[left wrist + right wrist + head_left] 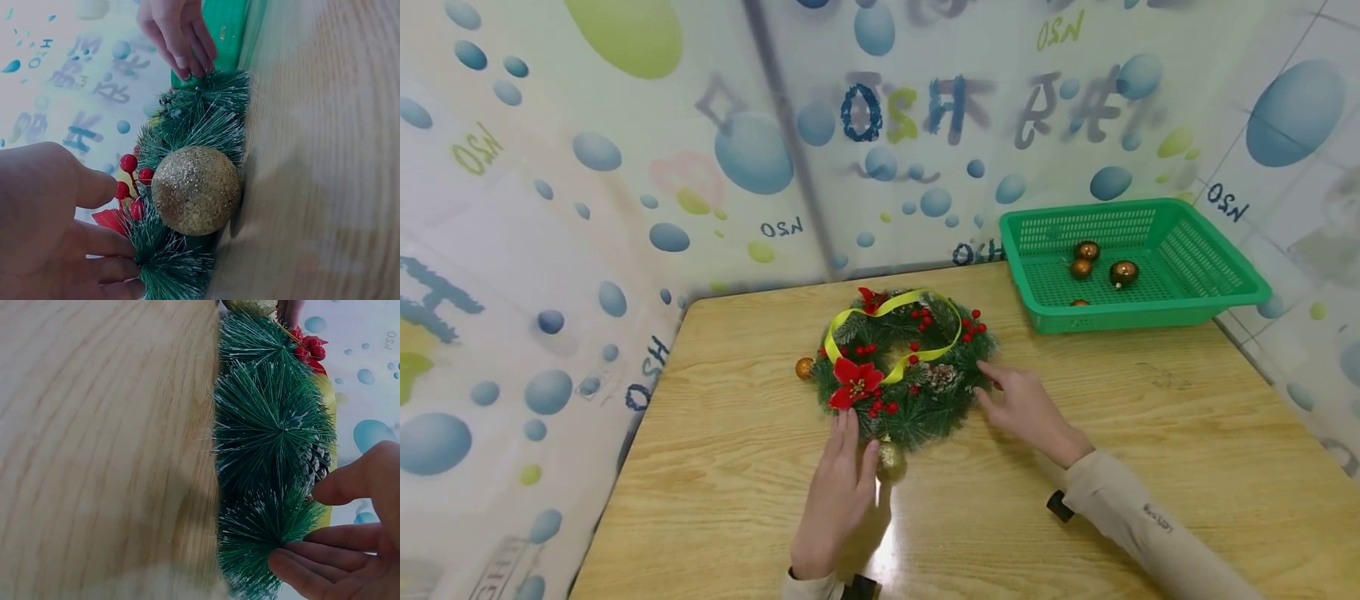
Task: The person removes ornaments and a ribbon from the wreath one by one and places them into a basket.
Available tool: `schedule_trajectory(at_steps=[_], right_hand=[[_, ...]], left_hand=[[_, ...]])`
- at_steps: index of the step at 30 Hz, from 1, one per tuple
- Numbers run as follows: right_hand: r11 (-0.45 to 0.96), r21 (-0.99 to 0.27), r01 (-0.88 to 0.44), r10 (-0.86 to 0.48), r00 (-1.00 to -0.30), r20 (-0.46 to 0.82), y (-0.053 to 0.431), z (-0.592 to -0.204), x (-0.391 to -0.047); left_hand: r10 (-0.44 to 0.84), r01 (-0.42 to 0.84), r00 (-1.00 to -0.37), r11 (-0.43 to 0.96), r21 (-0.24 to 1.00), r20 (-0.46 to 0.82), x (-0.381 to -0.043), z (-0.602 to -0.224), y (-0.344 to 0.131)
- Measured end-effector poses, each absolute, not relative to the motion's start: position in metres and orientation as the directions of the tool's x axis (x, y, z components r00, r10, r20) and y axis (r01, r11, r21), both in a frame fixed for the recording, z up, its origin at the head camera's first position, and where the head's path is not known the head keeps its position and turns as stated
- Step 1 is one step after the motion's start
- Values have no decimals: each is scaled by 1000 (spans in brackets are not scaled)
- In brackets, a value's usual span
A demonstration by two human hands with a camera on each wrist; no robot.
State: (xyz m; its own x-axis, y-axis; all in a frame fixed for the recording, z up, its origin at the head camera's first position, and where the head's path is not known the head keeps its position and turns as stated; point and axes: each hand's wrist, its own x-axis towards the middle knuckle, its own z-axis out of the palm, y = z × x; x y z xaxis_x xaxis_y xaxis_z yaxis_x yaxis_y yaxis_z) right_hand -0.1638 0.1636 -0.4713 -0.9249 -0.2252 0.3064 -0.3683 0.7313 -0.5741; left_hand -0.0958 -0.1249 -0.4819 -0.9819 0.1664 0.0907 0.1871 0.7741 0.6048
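Observation:
A green Christmas wreath (917, 421) lies on the wooden table, trimmed with a red poinsettia (855, 383), red berries, a pinecone (942, 377) and a loop of yellow ribbon (925, 356). From its near edge hangs a glittery gold ball (197, 190); an orange ball (805, 368) sits at its left edge. My left hand (837, 496) touches the front left of the wreath with extended fingers, the thumb close to the gold ball. At the wreath's right side, my right hand (1026, 412) rests its fingertips against the needles (275, 525), thumb and fingers apart.
Behind and to the right stands a green plastic basket (1150, 315) holding several shiny copper-brown balls (1123, 273). A patterned curtain (887, 192) hangs behind the table (722, 467) and along its sides.

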Motion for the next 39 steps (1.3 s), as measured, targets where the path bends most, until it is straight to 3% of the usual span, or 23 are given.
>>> schedule_trajectory(at_steps=[16, 39], right_hand=[[703, -623, -344, -339, -932, 132, 171, -467, -180], [720, -606, -338, -359, -929, 91, 175, -466, -214]], left_hand=[[207, 242, -970, 793, 559, 127, -78, -483, -107], [278, 302, -952, 802, 515, 125, -65, -485, -85]])
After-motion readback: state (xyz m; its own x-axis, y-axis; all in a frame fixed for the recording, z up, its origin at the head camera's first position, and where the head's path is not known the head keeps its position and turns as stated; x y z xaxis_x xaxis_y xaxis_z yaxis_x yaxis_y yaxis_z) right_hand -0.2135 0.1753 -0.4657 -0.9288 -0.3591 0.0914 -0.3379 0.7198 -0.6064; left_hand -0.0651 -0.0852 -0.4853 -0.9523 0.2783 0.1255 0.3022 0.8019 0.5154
